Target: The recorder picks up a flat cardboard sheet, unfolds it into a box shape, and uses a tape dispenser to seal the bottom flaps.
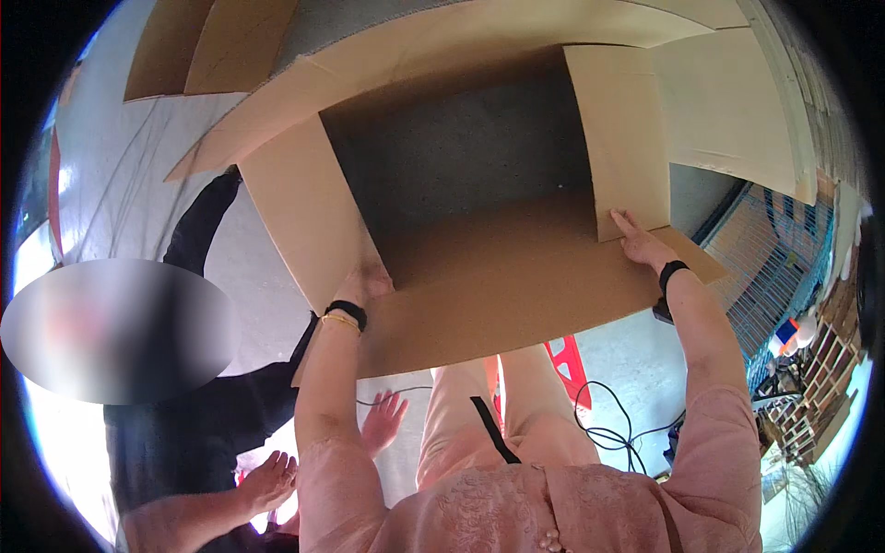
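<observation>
A big brown cardboard box (pixel 502 300) stands upright in front of me with its flaps spread and dark grey showing inside it. My left hand (pixel 373 279) is at the near corner of the left flap (pixel 304 189), closed on the cardboard there, with some fingers hidden. At the near right corner, my right hand (pixel 641 241) grips the lower end of the right flap (pixel 627 138), its index finger laid along the board. Both wrists wear black bands.
Close on my left, a person in dark clothes (pixel 175 433) has hands (pixel 267 484) near my left arm. Folded cardboard (pixel 207 46) lies at the far left. A blue wire crate (pixel 774 249) stands right. A black cable (pixel 604 429) and a red plastic piece (pixel 570 369) lie on the floor.
</observation>
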### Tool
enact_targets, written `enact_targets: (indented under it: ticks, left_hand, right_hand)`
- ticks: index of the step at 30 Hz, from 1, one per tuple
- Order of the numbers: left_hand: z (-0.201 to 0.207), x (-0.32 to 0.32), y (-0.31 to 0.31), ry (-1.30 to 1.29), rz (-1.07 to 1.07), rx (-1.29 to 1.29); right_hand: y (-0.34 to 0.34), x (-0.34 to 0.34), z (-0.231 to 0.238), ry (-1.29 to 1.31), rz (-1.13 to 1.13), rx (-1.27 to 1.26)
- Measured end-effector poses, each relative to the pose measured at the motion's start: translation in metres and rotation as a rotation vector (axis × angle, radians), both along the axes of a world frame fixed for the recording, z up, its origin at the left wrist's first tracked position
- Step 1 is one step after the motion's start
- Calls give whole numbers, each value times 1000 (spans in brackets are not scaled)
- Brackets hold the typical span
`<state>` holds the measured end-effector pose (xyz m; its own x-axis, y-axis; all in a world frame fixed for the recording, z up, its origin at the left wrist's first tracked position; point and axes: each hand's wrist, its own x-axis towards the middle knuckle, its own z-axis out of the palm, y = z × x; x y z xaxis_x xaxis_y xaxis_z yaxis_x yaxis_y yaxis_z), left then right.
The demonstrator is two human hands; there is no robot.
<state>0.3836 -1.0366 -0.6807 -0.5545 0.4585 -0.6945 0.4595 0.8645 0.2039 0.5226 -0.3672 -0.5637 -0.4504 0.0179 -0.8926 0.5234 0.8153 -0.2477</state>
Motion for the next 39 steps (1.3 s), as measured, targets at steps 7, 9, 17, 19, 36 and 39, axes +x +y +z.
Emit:
enact_targets:
  ticks: [7,9,17,19,36,39]
  left_hand:
    - [113,-33,194,-295,-273,-27]
    - [169,-56,225,-309,-329,-174]
    - [258,-12,192,-78,393,726]
    - [320,-2,198,-291,538,613]
    - [379,162,39,-827,156,345]
    - [413,124,91,-983,133,116]
  right_hand:
    - [38,62,12,-79,-62,104]
    - [40,52,22,-131,-192,100]
    - [36,44,66,-4,-218,229]
    - [46,74,61,198,-187,216]
    - [-132,335,343,34,-716,-497]
    - [-181,377,396,-226,-716,-608]
